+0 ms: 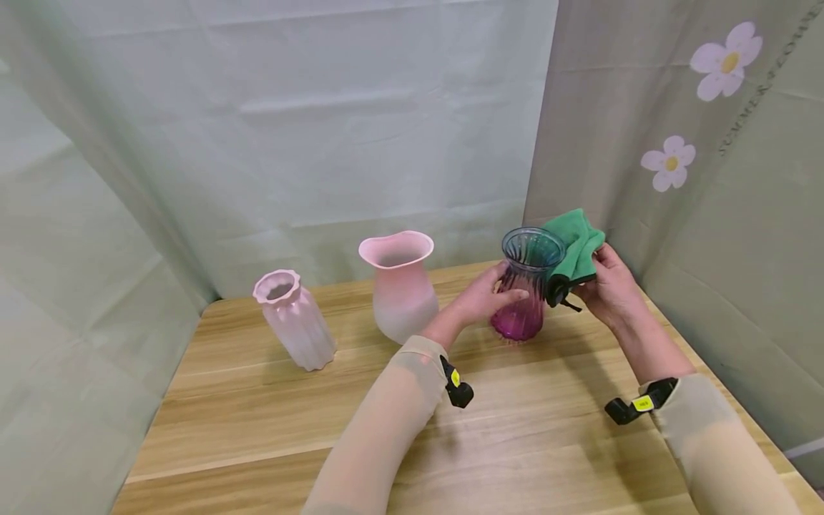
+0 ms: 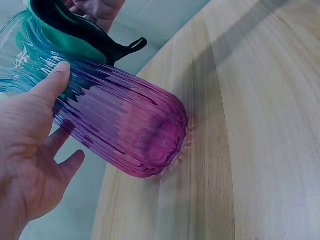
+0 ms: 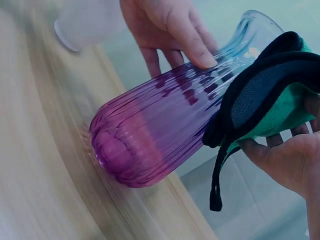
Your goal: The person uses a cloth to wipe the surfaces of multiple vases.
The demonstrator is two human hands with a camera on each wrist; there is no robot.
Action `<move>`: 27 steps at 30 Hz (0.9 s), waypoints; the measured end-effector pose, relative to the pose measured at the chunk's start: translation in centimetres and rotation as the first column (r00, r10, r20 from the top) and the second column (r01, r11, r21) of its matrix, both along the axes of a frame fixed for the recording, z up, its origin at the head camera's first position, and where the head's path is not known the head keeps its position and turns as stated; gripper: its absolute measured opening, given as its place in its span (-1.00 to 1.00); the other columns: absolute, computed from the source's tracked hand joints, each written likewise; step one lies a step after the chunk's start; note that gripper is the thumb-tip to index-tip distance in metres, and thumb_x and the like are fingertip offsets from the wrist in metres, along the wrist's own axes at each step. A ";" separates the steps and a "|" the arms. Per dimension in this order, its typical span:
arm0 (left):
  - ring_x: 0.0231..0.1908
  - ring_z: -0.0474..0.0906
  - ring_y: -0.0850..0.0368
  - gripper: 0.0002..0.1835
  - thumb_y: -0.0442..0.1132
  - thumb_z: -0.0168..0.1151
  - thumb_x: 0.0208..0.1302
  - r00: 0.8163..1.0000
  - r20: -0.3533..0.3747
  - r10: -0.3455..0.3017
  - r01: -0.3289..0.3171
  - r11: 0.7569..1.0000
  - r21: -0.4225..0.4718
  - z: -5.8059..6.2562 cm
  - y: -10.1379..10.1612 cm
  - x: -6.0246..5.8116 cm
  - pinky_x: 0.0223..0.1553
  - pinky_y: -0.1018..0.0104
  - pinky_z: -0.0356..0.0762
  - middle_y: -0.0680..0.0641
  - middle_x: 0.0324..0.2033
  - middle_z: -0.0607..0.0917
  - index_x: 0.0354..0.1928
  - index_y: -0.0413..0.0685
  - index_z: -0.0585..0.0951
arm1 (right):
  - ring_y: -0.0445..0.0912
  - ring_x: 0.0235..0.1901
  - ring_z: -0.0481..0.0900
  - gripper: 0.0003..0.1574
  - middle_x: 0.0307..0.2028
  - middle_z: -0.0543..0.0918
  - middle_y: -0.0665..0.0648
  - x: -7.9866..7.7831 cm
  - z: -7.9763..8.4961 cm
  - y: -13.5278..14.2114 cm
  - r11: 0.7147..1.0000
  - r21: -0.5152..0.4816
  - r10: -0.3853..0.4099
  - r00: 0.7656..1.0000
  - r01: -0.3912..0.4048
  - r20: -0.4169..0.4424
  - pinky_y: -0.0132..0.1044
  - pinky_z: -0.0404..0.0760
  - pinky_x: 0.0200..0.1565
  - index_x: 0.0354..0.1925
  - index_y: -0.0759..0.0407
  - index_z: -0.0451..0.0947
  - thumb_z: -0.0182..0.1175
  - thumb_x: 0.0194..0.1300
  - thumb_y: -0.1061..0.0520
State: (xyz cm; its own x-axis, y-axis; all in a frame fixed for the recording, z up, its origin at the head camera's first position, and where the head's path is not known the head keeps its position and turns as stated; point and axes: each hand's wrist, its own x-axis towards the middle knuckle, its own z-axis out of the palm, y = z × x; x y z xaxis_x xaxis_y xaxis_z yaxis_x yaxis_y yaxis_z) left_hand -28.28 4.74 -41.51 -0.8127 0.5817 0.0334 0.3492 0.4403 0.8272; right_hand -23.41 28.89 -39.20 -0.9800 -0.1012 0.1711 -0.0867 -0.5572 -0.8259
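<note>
A ribbed glass vase (image 1: 518, 316), blue-green at its flared mouth and purple-pink lower down, stands at the table's right side, its base right at the wood. My left hand (image 1: 479, 295) grips its upper body from the left, thumb across the near side and fingers behind, as the left wrist view shows too. In my right hand (image 1: 610, 290) is a green cloth (image 1: 579, 239) with black edging (image 3: 245, 95) and a hanging loop (image 3: 216, 192). The cloth lies against the vase's right side near the neck, and part of it shows green through the glass (image 2: 37, 42).
A pink-and-white vase (image 1: 404, 304) with a wavy rim stands left of my left hand. Farther left is a smaller pale pink ribbed vase (image 1: 301, 332). The wooden table (image 1: 277, 429) ends at hanging curtains (image 1: 360, 129) behind and at both sides.
</note>
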 end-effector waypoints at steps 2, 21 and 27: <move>0.51 0.14 -0.02 -0.12 0.11 0.27 0.43 1.000 0.000 -0.004 0.004 1.000 0.013 0.0 0.1 0.0 0.46 0.05 0.18 -0.08 0.55 0.21 0.63 0.03 0.10 | -0.14 -0.20 0.69 -0.69 -0.11 0.69 0.03 0.0 0.1 0.0 1.000 0.002 0.001 1.000 -0.001 -0.003 -0.24 0.66 -0.18 0.15 -0.02 0.58 0.03 0.59 0.19; 0.49 0.18 -0.03 -0.15 0.08 0.29 0.42 1.000 0.001 -0.001 0.001 0.999 0.033 0.1 0.1 0.0 0.45 0.00 0.21 -0.06 0.52 0.29 0.62 0.10 0.15 | -0.25 -0.18 0.65 -0.72 -0.03 0.62 -0.07 0.0 -2.3 -0.7 0.912 0.404 -0.070 0.998 0.062 0.005 -0.40 0.68 -0.14 0.08 -0.14 0.59 0.10 0.57 0.20; 0.47 0.23 -0.03 -0.17 0.06 0.30 0.43 1.000 -0.011 -0.010 0.011 0.999 0.033 0.1 0.2 0.1 0.43 0.01 0.25 -0.07 0.49 0.34 0.61 0.10 0.17 | -0.24 -0.23 0.62 -0.78 -0.15 0.61 -0.06 0.4 -4.1 -0.2 0.851 0.521 -0.087 0.996 0.071 0.007 -0.39 0.67 -0.18 -0.02 -0.06 0.56 0.03 0.59 0.22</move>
